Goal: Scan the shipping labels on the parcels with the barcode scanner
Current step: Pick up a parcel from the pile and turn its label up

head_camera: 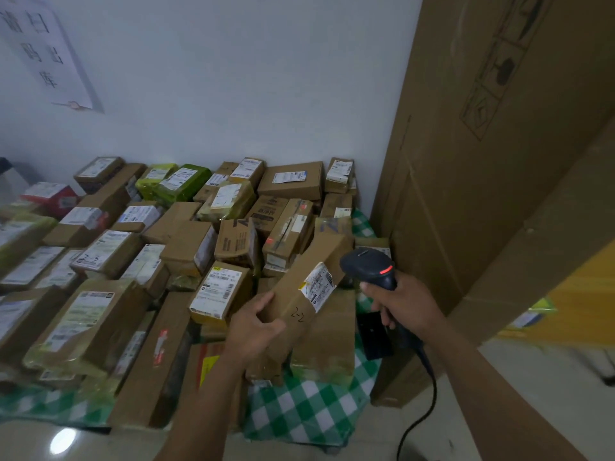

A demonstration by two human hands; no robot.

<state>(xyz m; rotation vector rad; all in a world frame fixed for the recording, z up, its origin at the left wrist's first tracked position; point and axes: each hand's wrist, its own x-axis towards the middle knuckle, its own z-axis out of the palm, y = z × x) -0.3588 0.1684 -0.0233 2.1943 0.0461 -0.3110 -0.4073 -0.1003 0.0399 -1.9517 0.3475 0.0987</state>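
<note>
Left hand (253,324) fingers curled round long box (299,294) — label (320,286) beyond fingertips; right hand (404,302) fist shut on scanner (369,266).

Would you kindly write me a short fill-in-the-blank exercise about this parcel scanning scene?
1. The right hand holds a black ____.
2. The left hand grips a long cardboard parcel marked ____ in pen.
3. The tablecloth under the parcels is white and ____ checked.

Answers: scanner; 2-2; green
</note>
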